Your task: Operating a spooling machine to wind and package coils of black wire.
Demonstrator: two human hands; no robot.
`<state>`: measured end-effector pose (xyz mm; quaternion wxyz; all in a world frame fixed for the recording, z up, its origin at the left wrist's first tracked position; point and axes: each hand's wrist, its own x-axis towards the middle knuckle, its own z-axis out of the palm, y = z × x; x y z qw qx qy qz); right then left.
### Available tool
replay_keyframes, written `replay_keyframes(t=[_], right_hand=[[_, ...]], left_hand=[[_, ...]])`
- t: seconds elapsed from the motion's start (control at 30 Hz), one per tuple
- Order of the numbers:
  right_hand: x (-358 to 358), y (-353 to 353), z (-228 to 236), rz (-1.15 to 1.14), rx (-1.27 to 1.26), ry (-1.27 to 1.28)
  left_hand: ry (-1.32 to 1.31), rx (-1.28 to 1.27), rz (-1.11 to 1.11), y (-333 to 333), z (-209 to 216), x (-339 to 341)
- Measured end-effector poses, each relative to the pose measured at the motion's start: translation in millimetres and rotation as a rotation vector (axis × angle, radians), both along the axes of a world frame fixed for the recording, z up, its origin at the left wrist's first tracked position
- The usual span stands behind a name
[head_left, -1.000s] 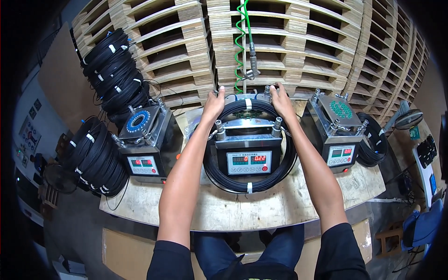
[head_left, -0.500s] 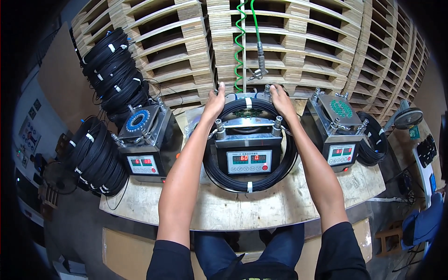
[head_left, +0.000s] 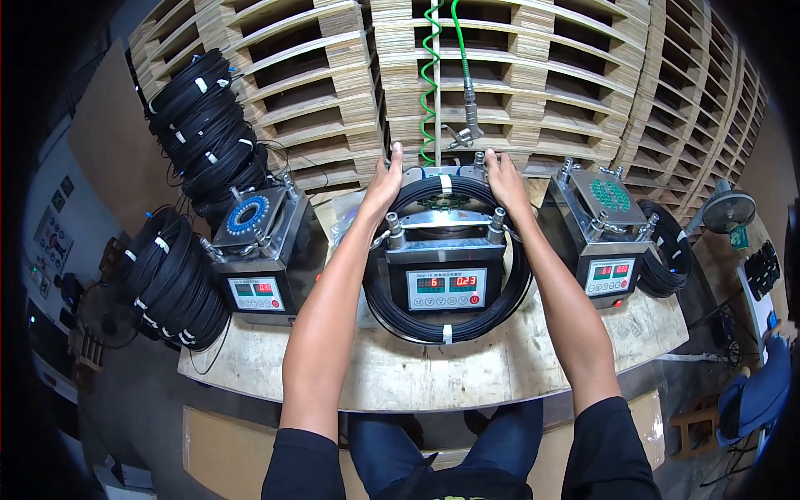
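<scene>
In the middle stands a boxy metal polishing machine with corner posts, a lit red display and buttons on its front. A large coil of black cable loops around it, tied with white bands. My left hand is at the machine's far left corner, thumb up, the other fingers curled and mostly hidden. At the far right corner, my right hand is beside a metal corner post, its thumb raised and fingers closed downward. Whatever either hand grips is hidden. Small green-tipped parts show on the machine's top plate.
Similar machines stand left and right, with blue and green parts on top. Black cable coils are stacked at left. Green air hose with a nozzle hangs before wooden pallets. A person's blue sleeve shows at far right.
The red digits on the middle machine's display have changed. My hands have stayed almost still at the far corners. A blue-sleeved person's arm at far right has shifted.
</scene>
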<state>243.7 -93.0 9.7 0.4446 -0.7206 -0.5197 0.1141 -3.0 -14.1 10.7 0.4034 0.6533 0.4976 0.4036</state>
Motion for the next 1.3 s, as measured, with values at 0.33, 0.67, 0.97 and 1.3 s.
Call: replay_keyframes(t=[0.33,0.67,0.97,1.3], right_hand=[[19.7,19.0,-26.2,0.139,0.219,0.027],[-1.7,2.9,-3.9,0.039,0.087,-0.016],[17.4,16.4,-19.5,0.148,0.133,0.012],[5.8,12.2,-14.7,0.178,0.166,0.040]], left_hand=[[0.071,-0.035,0.096,-14.0,7.2,8.8],[0.070,0.007,0.101,-4.3,0.1,-1.1],[0.126,-0.057,0.093,-7.7,2.0,9.6],[0.101,0.015,0.138,-13.3,7.1,-0.3]])
